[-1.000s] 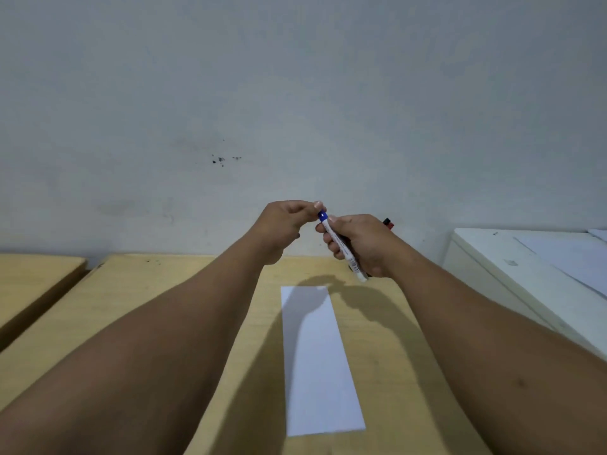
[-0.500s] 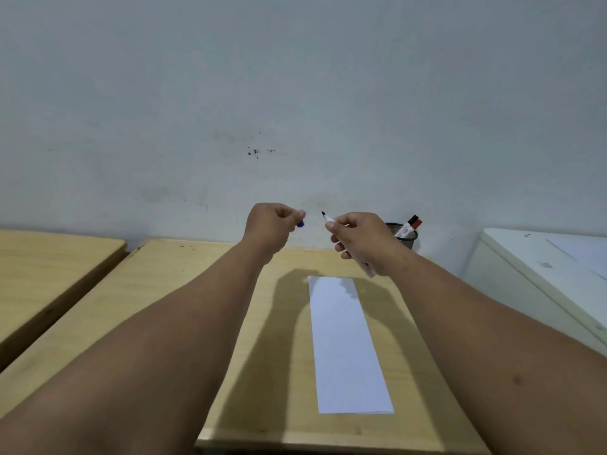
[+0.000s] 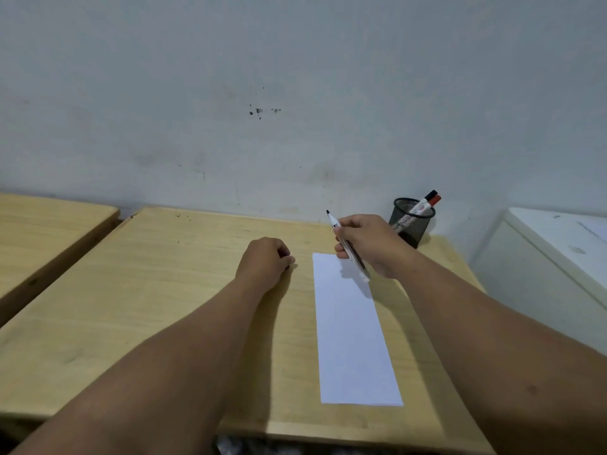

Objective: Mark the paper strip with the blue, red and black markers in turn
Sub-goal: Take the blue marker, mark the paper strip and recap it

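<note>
A white paper strip (image 3: 353,330) lies lengthwise on the wooden table (image 3: 164,290), unmarked as far as I can see. My right hand (image 3: 368,244) holds the uncapped blue marker (image 3: 348,246) above the strip's far end, with the tip pointing up and away. My left hand (image 3: 266,261) rests as a fist on the table just left of the strip; the blue cap that it took is hidden inside the fingers. The red and black markers (image 3: 427,201) stand in a black mesh cup (image 3: 412,224) at the back right.
A second wooden table (image 3: 49,224) stands to the left across a narrow gap. A white cabinet (image 3: 551,257) is on the right. A grey wall runs directly behind the table.
The cap came off the blue marker into my left hand. Both hands moved apart and down; the left hand went to the table, the right lowered over the strip.
</note>
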